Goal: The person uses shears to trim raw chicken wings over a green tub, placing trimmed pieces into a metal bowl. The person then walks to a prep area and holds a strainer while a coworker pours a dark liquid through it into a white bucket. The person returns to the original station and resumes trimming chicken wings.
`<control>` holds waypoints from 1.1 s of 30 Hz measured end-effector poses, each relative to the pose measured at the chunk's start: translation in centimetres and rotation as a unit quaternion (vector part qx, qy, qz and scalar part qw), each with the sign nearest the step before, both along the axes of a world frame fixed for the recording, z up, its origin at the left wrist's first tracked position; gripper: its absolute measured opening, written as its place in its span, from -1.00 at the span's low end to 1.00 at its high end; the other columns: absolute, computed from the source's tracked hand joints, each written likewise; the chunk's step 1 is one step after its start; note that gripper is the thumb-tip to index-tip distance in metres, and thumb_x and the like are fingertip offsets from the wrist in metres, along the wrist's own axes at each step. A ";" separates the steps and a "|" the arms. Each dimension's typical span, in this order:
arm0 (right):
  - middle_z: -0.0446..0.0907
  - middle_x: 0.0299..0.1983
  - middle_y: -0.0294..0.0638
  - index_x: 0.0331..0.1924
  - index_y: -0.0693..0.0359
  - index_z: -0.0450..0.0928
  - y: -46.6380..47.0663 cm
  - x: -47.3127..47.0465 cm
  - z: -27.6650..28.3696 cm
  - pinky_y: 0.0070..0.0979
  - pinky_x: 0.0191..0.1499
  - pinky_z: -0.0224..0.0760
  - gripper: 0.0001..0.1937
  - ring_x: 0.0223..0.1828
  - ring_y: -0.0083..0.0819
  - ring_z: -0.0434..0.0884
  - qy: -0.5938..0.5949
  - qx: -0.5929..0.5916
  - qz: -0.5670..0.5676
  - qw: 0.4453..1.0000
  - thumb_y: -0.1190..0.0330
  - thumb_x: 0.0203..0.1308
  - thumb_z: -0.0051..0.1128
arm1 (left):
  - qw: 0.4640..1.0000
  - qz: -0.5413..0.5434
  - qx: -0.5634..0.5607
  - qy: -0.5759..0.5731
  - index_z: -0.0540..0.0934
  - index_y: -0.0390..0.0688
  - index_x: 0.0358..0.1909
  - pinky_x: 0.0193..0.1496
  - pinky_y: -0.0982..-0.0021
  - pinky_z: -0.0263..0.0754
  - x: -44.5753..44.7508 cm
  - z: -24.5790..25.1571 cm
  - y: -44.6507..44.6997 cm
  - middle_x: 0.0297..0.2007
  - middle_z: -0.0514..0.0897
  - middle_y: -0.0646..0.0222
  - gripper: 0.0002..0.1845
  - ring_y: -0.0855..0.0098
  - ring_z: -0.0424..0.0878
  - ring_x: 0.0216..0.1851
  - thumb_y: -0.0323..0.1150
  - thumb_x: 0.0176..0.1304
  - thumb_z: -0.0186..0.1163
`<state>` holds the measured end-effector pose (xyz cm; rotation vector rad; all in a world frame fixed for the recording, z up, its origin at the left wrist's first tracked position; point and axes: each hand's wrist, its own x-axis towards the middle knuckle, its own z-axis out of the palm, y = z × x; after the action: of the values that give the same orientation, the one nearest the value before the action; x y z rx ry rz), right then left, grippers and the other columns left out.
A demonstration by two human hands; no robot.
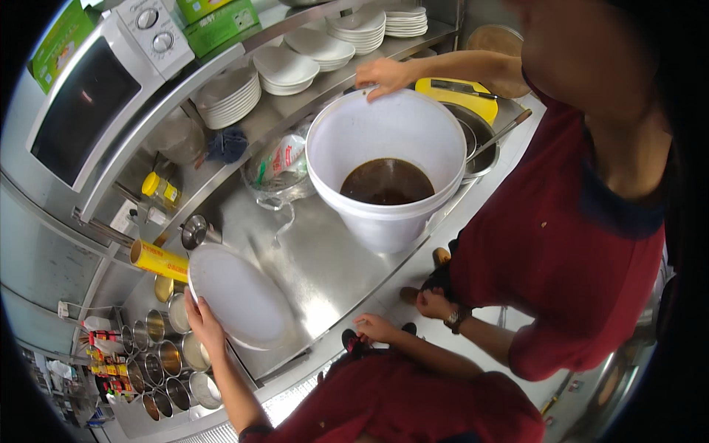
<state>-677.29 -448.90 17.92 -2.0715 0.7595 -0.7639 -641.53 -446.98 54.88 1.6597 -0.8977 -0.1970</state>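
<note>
My left hand (206, 326) grips the rim of a round white plastic lid (243, 299), held tilted above the left part of the steel worktable (310, 277). My right hand (378, 328) hangs just off the table's front edge, its fingers loosely bent and nothing visible in them. A large white plastic bucket (388, 133) stands on the table, uncovered, with dark brown liquid (388, 181) in its bottom. Across from me, a co-worker's hand (385, 76) rests on the bucket's far rim. The co-worker's other hand (435, 303), below a wristwatch, is near my right hand.
A clear bowl (277, 185) with a plastic bag sits left of the bucket. Behind the bucket are a metal pot (487, 158) with a ladle and a yellow board (476, 108) bearing a knife. Stacked white plates (230, 99) line the shelf. Several metal containers (170, 357) stand left.
</note>
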 end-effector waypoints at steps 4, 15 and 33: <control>0.62 -0.45 -0.24 -0.21 0.21 0.54 0.9 -4.0 9.2 -0.44 -0.36 0.50 -0.86 -0.42 -0.46 0.61 -0.044 0.185 -0.048 0.981 0.34 0.35 0.00 | 0.936 -0.028 -0.014 -0.351 0.24 -0.36 0.43 0.33 0.32 0.29 -3.0 9.9 -0.1 0.34 0.41 0.05 -0.49 0.24 0.45 0.27 -0.45 0.49 -0.09; 0.64 -0.35 -0.24 0.07 0.23 0.55 -1.7 -8.8 24.2 -0.47 -0.32 0.52 -0.72 -0.38 -0.50 0.60 -0.117 0.418 -0.124 0.892 0.38 0.36 -0.03 | 0.905 -0.134 -0.231 -0.332 0.28 -0.41 0.40 0.23 0.31 0.38 -13.6 19.5 -10.4 0.23 0.50 0.03 -0.46 0.30 0.52 0.15 -0.35 0.46 -0.05; 0.63 -0.34 -0.21 0.12 0.27 0.52 0.2 -7.3 22.0 -0.48 -0.35 0.53 -0.65 -0.37 -0.46 0.61 -0.059 0.292 -0.295 0.908 0.30 0.33 0.03 | 0.601 -0.512 -0.142 -0.597 0.35 -0.06 0.40 -0.42 0.22 0.52 -27.8 16.2 -23.6 -0.35 0.43 0.24 -0.32 0.22 0.52 -0.41 -0.22 0.24 0.28</control>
<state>-684.61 -448.65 39.90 -1.2467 1.3812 -0.8371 -669.29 -470.58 71.03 0.5595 -2.7017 0.3680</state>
